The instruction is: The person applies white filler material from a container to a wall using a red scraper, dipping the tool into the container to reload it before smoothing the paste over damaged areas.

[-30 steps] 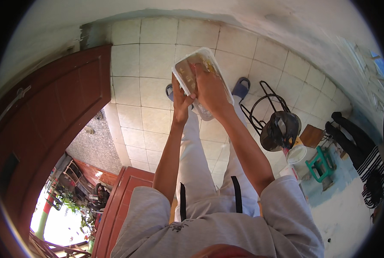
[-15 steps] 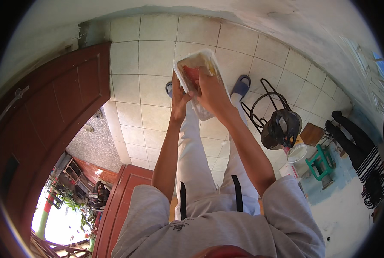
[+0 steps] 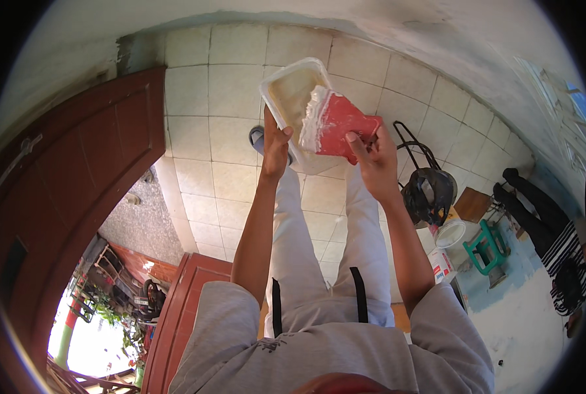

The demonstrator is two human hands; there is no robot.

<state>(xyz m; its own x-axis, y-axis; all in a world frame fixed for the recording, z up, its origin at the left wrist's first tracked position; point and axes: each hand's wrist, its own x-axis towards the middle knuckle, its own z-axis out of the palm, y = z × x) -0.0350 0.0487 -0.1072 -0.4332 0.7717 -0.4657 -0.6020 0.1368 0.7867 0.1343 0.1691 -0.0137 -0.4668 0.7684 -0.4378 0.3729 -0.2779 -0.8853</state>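
My left hand (image 3: pixel 275 150) grips a white rectangular plastic tub (image 3: pixel 311 163) by its left side, thumb near the rim. Whitish paste coats the tub's inside. In my right hand (image 3: pixel 377 161) is a red plastic putty scraper (image 3: pixel 340 126), pinched by its handle end between thumb and fingers. A thick ridge of white putty lies along the scraper's broad left edge, and thin smears mark its face. The scraper is tilted over the tub's right side, covering part of the opening. Whether it touches the rim I cannot tell.
A dark stool (image 3: pixel 416 148) with a black plastic bag (image 3: pixel 431 197) stands right, near a green plastic stool (image 3: pixel 486 247) and a white bucket (image 3: pixel 450 234). Another person's dark-clothed legs (image 3: pixel 532 210) show far right. A brown door (image 3: pixel 76 144) stands open at left; a wall curves behind the tiled floor.
My right hand has drawn the scraper up out of the tub and to the right; its putty-loaded edge now shows. The tub has shifted slightly left and away from me.
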